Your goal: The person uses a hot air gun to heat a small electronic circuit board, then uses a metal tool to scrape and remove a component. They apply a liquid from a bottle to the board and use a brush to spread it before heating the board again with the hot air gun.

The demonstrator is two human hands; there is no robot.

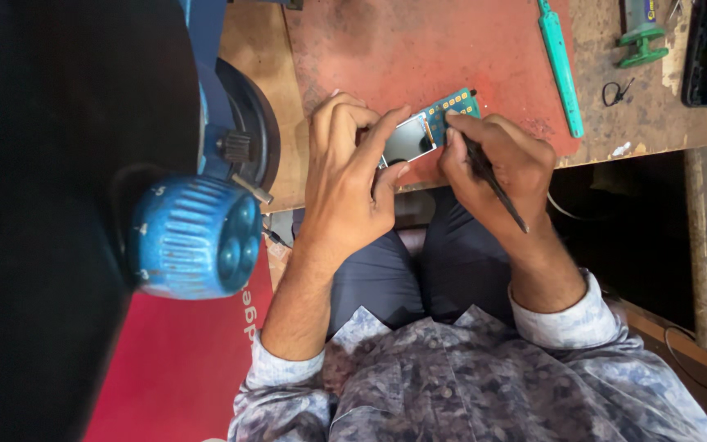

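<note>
L hand (352, 168) grips phone board (431, 124); R hand (501, 164) works it w/ black tool (493, 184).

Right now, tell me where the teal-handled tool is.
In the head view, the teal-handled tool lies along the right edge of the red mat, just beyond the right hand and left of the green stand.

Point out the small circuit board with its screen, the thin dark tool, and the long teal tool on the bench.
circuit board (454, 105): head view, keypad end.
thin dark tool (502, 195): head view, shaft below right hand.
long teal tool (562, 69): head view, mid-handle.
</note>
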